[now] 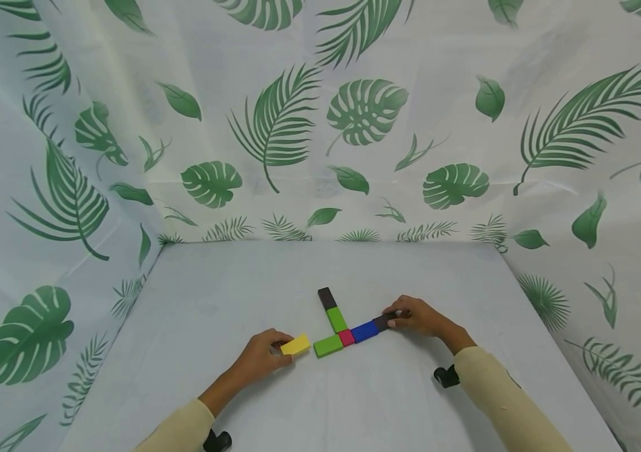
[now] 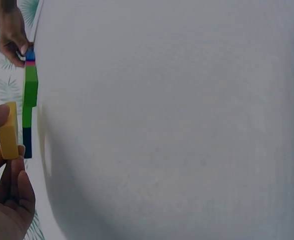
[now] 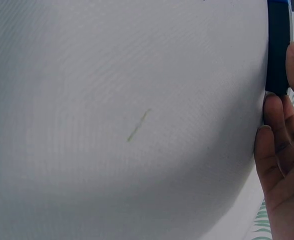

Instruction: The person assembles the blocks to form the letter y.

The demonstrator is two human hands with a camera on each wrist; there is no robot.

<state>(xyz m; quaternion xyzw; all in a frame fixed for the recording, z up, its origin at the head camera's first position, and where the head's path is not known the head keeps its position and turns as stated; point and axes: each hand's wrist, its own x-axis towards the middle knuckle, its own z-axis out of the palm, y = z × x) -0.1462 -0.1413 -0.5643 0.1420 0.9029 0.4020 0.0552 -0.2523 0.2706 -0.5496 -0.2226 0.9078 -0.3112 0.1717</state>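
Note:
My left hand [image 1: 258, 361] pinches a yellow block [image 1: 296, 345] between thumb and fingers, just left of a row of blocks and apart from it. In that row lie a green block [image 1: 328, 346], a small red block [image 1: 346, 338], a blue block [image 1: 365, 332] and a dark block [image 1: 383, 322]. At the row's right end my right hand [image 1: 420, 317] holds the dark block; in the right wrist view its thumb and fingertips are at the dark block [image 3: 278, 50]. A second green block [image 1: 336, 319] and another dark block [image 1: 326, 298] branch off away from me near the red one.
The blocks lie on a white-covered table [image 1: 230, 282]. A white cloth with green leaf prints [image 1: 297, 207] hangs behind it and at both sides. Black devices [image 1: 447, 376] show under both wrists.

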